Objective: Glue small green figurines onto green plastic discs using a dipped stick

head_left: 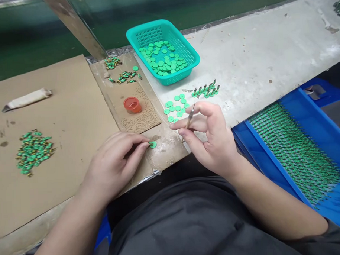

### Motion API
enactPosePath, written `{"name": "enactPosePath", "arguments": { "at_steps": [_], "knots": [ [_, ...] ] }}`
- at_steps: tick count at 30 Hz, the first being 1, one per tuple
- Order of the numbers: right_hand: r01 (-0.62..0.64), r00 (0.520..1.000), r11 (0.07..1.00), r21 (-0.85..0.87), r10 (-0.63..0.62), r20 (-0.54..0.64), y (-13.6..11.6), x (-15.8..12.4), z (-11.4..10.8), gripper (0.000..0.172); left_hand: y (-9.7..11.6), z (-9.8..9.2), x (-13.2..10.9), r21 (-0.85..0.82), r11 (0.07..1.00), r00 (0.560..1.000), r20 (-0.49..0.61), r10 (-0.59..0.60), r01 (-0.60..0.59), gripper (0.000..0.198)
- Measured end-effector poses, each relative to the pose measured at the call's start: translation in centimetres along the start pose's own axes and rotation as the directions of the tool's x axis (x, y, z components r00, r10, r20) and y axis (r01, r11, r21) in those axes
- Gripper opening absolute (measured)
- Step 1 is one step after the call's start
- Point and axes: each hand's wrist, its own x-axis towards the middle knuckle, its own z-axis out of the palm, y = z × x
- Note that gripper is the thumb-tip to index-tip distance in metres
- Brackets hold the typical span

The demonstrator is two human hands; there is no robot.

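Near the bench's front edge, my left hand (114, 159) is closed in a pinch on a small green-and-dark piece. A round green disc (153, 144) shows at the fingertips, against that piece; whether the two are joined I cannot tell. My right hand (210, 135) is raised to the right, its fingers closed around a thin tool (190, 118) with a pale handle and a metal tip pointing up. Just beyond the right fingertips lie several loose green discs (177, 108). Farther back, several discs with small dark figures standing on them (206, 89) are grouped together.
A teal basket (195, 61) holds many green discs. On cardboard stand a small red cup (132, 105) of liquid and small green-and-gold pieces (126, 77). Left are a larger pile (34, 151) and a wrapped stick (28, 99). Right, a blue tray (338, 196) holds rows of pieces.
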Motion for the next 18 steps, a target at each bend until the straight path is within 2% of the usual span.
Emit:
{"name": "enactPosePath", "arguments": {
  "at_steps": [1, 4, 6, 9, 15, 18],
  "knots": [
    [0.009, 1.000, 0.999, -0.035, -0.008, 0.027, -0.1, 0.0, -0.2, 0.030, 0.0, 0.0, 0.0, 0.009, 1.000, 1.000, -0.005, 0.023, -0.023, 0.012],
    [0.062, 0.992, 0.983, -0.174, -0.041, 0.119, -0.3, 0.1, -1.0, 0.011, 0.1, 0.1, 0.1, 0.035, 0.995, 0.996, -0.008, 0.094, -0.094, 0.009],
    [0.092, 0.981, 0.969, -0.229, -0.048, 0.188, -0.3, 0.1, -1.4, 0.014, 0.3, 0.1, 0.3, 0.046, 0.991, 0.992, -0.005, 0.129, -0.129, 0.007],
    [0.063, 0.963, 0.962, -0.265, 0.011, 0.270, -0.3, -0.1, -1.9, 0.019, 0.4, 0.1, 0.4, 0.048, 0.987, 0.987, -0.021, 0.156, -0.155, 0.006],
    [-0.040, 0.928, 0.963, -0.267, 0.135, 0.349, -0.9, -0.1, -2.8, 0.018, 0.9, 0.4, -0.1, 0.010, 0.996, 0.995, -0.038, 0.094, -0.093, 0.006],
    [-0.082, 0.928, 0.969, -0.232, 0.159, 0.336, -0.8, 0.2, -2.1, 0.015, 1.2, 0.7, -0.4, -0.004, 1.000, 0.998, -0.058, 0.026, -0.026, 0.010]
  ]
}}
